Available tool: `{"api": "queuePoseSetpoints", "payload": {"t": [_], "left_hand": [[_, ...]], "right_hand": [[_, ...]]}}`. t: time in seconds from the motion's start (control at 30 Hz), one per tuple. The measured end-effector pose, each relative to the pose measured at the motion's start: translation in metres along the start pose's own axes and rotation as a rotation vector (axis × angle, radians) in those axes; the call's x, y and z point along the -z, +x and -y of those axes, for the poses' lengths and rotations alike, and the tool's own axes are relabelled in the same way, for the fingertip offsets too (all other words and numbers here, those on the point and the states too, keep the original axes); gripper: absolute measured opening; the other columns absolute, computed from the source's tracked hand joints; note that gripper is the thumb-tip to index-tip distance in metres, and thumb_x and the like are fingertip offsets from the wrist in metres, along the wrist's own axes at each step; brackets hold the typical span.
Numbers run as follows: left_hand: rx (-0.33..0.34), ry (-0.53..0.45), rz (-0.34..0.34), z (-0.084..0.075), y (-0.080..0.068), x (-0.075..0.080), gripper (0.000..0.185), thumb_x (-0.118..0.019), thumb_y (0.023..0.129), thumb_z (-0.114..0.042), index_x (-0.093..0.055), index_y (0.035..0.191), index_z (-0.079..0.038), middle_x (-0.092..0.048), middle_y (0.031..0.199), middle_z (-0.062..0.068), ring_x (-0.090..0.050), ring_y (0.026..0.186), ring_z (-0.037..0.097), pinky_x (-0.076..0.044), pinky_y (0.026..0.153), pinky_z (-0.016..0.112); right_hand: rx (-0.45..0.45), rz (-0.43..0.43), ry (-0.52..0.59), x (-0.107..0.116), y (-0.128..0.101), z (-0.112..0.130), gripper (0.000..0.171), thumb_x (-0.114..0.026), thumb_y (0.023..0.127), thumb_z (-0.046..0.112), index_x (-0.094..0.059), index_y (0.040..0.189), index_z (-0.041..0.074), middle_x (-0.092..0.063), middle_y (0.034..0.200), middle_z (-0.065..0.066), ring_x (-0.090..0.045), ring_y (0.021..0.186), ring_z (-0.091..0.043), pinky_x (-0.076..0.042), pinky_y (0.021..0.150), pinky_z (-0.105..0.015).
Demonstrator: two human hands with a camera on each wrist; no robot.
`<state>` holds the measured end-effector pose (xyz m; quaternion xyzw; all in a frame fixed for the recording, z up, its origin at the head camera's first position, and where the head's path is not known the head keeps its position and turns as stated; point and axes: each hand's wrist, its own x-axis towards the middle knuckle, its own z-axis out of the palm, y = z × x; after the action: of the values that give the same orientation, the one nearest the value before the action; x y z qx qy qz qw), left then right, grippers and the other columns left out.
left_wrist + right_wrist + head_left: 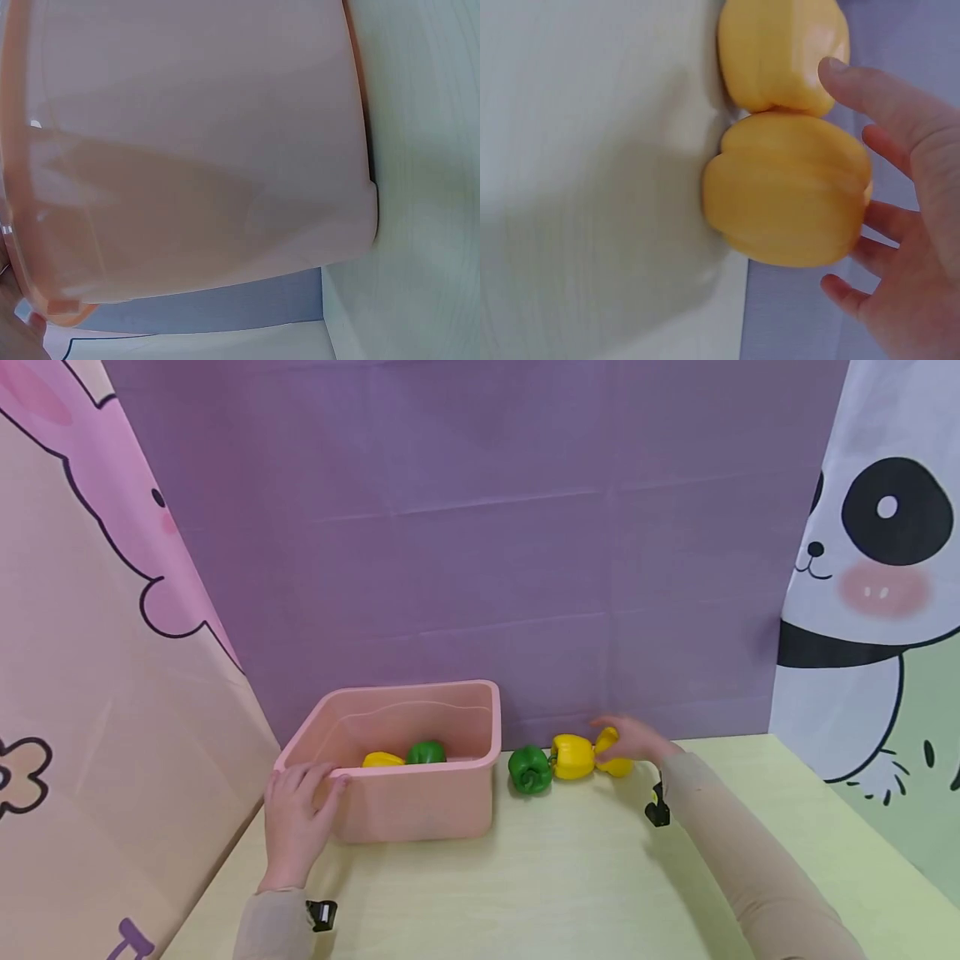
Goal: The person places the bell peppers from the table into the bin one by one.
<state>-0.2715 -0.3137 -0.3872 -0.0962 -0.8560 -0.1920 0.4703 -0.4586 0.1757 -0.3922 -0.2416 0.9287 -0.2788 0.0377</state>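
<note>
My left hand [295, 814] grips the near left corner of a pink plastic bin [420, 802], its fingers over the rim. In the left wrist view the bin's wall fills most of the picture, with a few fingers at the rim. Over at the right, my right hand [636, 740] hovers at the rightmost yellow bell pepper [787, 195], thumb and fingers spread about it. The thumb overlaps a second yellow bell pepper [572, 757] in the right wrist view. Left of that one lies a green bell pepper [530, 770].
Inside the bin, a yellow pepper [383, 760] and a green pepper [426, 752] show above the front rim. The pale table [525, 893] ends at a purple cloth backdrop [465, 552]. Printed cloth panels flank both sides.
</note>
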Motion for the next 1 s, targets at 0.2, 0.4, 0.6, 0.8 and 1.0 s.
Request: {"api": "queuePoseSetpoints", "payload": {"t": [0.2, 0.4, 0.6, 0.8, 1.0], "left_hand": [[-0.003, -0.006, -0.012, 0.0, 0.0, 0.0, 0.025, -0.075, 0.082, -0.017, -0.068, 0.102, -0.004, -0.063, 0.099, 0.016, -0.053, 0.1, 0.037, -0.02, 0.107, 0.063], [-0.023, -0.006, -0.028, 0.0, 0.0, -0.002, 0.025, -0.076, 0.08, -0.016, -0.068, 0.101, -0.003, -0.063, 0.097, 0.016, -0.054, 0.098, 0.037, -0.021, 0.105, 0.065], [-0.03, -0.007, -0.034, 0.0, 0.001, -0.002, 0.025, -0.075, 0.081, -0.017, -0.068, 0.101, -0.003, -0.063, 0.097, 0.017, -0.054, 0.098, 0.038, -0.022, 0.104, 0.065], [-0.022, -0.011, -0.027, 0.0, 0.0, -0.002, 0.026, -0.074, 0.082, -0.019, -0.068, 0.102, -0.004, -0.062, 0.098, 0.017, -0.053, 0.098, 0.038, -0.022, 0.105, 0.064], [-0.014, -0.005, -0.016, 0.001, -0.001, -0.002, 0.026, -0.074, 0.084, -0.021, -0.068, 0.103, -0.004, -0.062, 0.099, 0.017, -0.053, 0.1, 0.038, -0.021, 0.105, 0.064]], "right_hand": [[-0.034, -0.014, -0.001, -0.007, 0.001, -0.007, 0.065, -0.078, 0.078, 0.019, -0.052, 0.136, 0.003, -0.047, 0.138, -0.025, -0.041, 0.126, -0.047, -0.032, 0.101, -0.065], [-0.048, -0.033, -0.06, -0.014, 0.0, -0.012, 0.058, -0.079, 0.075, 0.014, -0.058, 0.128, 0.003, -0.048, 0.133, -0.027, -0.048, 0.115, -0.045, -0.039, 0.097, -0.06], [-0.08, -0.034, -0.076, -0.015, -0.002, -0.013, 0.049, -0.079, 0.074, 0.007, -0.061, 0.12, 0.007, -0.053, 0.123, -0.021, -0.05, 0.106, -0.039, -0.043, 0.092, -0.056], [-0.104, -0.019, -0.097, -0.014, -0.007, -0.012, 0.048, -0.079, 0.075, 0.006, -0.061, 0.119, 0.007, -0.054, 0.118, -0.018, -0.05, 0.101, -0.035, -0.045, 0.09, -0.053], [-0.091, -0.018, -0.098, -0.013, -0.011, -0.01, 0.047, -0.079, 0.075, 0.007, -0.061, 0.118, 0.004, -0.06, 0.117, -0.018, -0.053, 0.1, -0.036, -0.043, 0.092, -0.054]]}}
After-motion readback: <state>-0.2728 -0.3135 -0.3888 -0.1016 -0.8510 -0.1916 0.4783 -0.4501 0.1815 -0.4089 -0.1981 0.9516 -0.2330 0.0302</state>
